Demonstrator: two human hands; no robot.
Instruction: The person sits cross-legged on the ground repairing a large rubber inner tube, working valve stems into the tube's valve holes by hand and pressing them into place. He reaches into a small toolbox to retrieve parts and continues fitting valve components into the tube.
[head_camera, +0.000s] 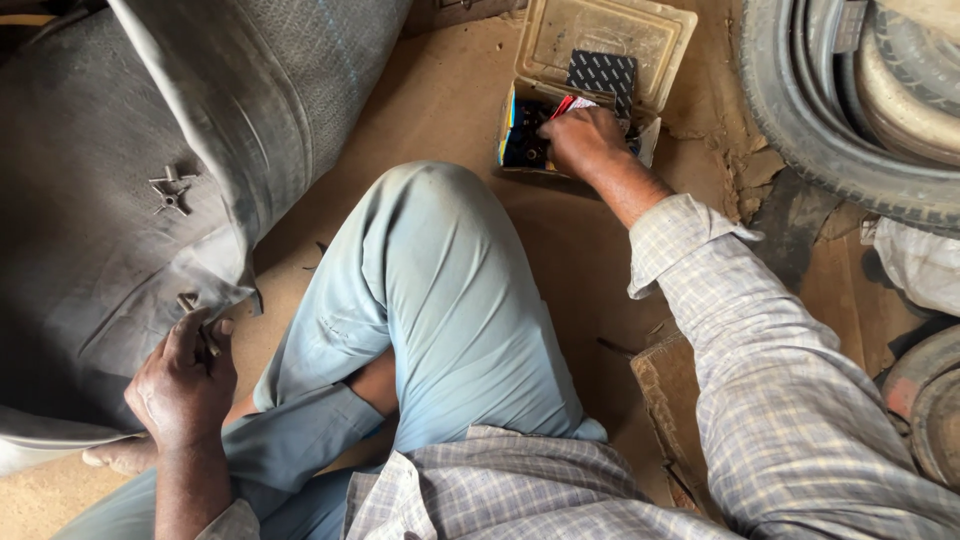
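Note:
My left hand (183, 385) rests on a big grey rubber inner tube (90, 230) at the left and pinches a small metal tool (200, 325) against it. A metal valve fitting (171, 190) sticks out of the tube higher up. My right hand (585, 140) reaches forward into an open yellowish plastic box (600, 40) on the ground, its fingers down among small items and a red-and-white packet (572, 104). What the fingers grip is hidden. A dark patterned patch sheet (603, 75) lies in the lid.
I sit on a sandy floor with my knee in pale blue trousers (440, 290) raised between my hands. Worn tyres (830, 110) are stacked at the right, with a white bag (920, 260) and a piece of cardboard (670, 390) below them.

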